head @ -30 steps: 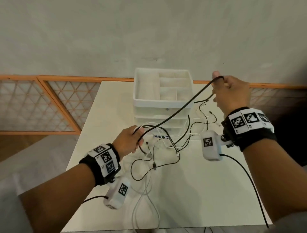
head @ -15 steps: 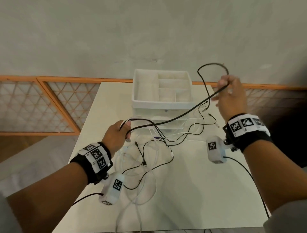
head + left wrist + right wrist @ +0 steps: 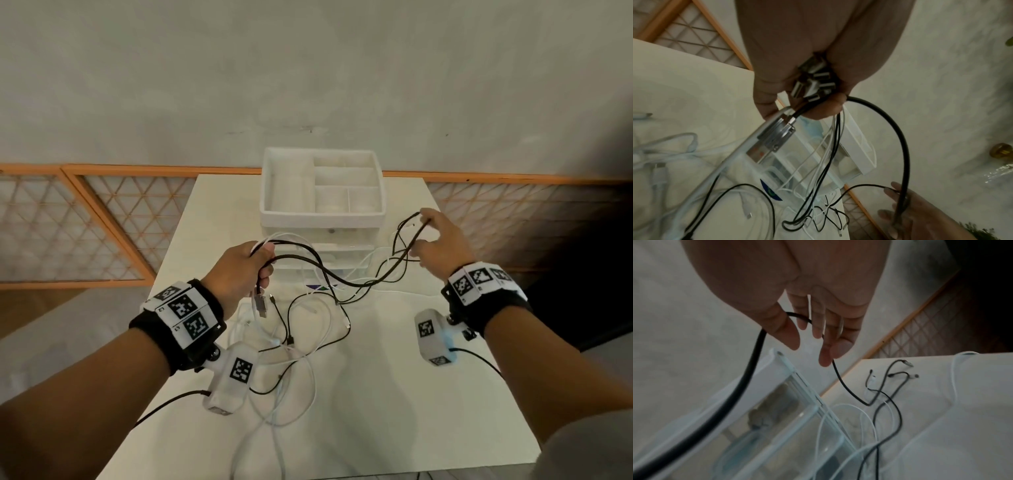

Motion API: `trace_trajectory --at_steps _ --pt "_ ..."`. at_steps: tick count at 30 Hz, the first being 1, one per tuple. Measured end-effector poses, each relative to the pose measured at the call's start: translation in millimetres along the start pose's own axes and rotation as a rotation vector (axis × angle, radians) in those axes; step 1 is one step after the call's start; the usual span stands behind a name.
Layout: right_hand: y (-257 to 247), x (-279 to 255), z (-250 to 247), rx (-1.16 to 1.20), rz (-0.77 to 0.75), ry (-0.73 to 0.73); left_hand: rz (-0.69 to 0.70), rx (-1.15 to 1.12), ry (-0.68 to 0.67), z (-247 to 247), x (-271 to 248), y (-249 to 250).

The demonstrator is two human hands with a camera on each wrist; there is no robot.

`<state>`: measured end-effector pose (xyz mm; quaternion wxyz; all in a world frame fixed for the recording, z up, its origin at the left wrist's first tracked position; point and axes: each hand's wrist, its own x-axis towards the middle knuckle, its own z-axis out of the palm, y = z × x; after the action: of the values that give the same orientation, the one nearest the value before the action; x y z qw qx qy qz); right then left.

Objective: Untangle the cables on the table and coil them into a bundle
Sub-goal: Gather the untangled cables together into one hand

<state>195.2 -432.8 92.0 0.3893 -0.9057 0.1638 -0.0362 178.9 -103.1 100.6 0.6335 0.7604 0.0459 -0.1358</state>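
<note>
My left hand [image 3: 248,270] is held above the table and grips a bunch of black and white cables near their USB plugs [image 3: 813,81]. A thick black cable [image 3: 342,279] sags from that fist across to my right hand [image 3: 436,240]. The right hand holds a loop of it between thumb and fingers in front of the organizer's right corner. In the right wrist view, the thick black cable [image 3: 754,366] passes behind the thumb, and a thin black end [image 3: 842,384] hangs from the fingertips [image 3: 826,356]. Loose white and black cables [image 3: 301,342] lie tangled on the table.
A white drawer organizer [image 3: 322,219] with an open compartment tray on top stands at the back middle of the white table [image 3: 411,411]. Several small cable ends [image 3: 898,369] lie right of it. An orange-framed lattice rail [image 3: 102,222] runs behind the table.
My right hand has come down and to the left from its raised position. The black cable, taut before, now hangs slack between the hands. My left hand has lifted slightly.
</note>
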Motion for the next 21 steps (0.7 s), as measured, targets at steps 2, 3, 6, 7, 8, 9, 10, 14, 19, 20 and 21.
trace_trajectory --at_steps 2,3,6,7,8,9,10,14,19,20,21 --pt "-15.7 -6.1 -3.3 -0.217 0.03 -0.037 -0.024 -0.071 0.022 0.9 -2.7 -0.1" --pt "-24.3 -13.7 -1.6 -0.3 0.044 -0.005 -0.032 -0.09 0.031 1.0 -4.1 0.6" --pt "-57.7 -50.6 18.7 -0.177 -0.246 0.1 -0.033 -0.103 0.017 4.2 -6.7 5.5" --pt "-69.5 -63.4 30.9 -0.104 -0.366 0.026 -0.026 -0.089 0.004 6.9 -7.6 7.6" --pt "-79.5 -75.4 43.5 -0.069 -0.45 -0.094 -0.015 -0.064 -0.006 9.7 -8.0 9.2" --pt "-87.7 -85.5 56.4 -0.087 -0.498 -0.207 -0.001 -0.035 -0.013 12.9 -8.8 10.7" --pt "-94.6 -92.7 67.1 -0.126 -0.523 -0.276 0.013 -0.012 -0.016 15.3 -10.1 12.0" --pt "-107.7 -101.5 67.6 0.089 -0.485 -0.436 0.029 -0.001 -0.004 11.5 -14.3 9.8" --pt "-91.3 -95.2 59.4 -0.022 -0.569 -0.431 0.01 -0.027 -0.032 3.3 -20.7 1.9" --pt "-87.9 -89.2 58.4 0.022 -0.541 -0.349 0.003 -0.031 -0.058 2.4 -22.8 -0.2" --pt "-85.7 -83.6 55.4 0.057 -0.515 -0.271 -0.002 -0.026 -0.084 1.9 -25.6 -1.7"
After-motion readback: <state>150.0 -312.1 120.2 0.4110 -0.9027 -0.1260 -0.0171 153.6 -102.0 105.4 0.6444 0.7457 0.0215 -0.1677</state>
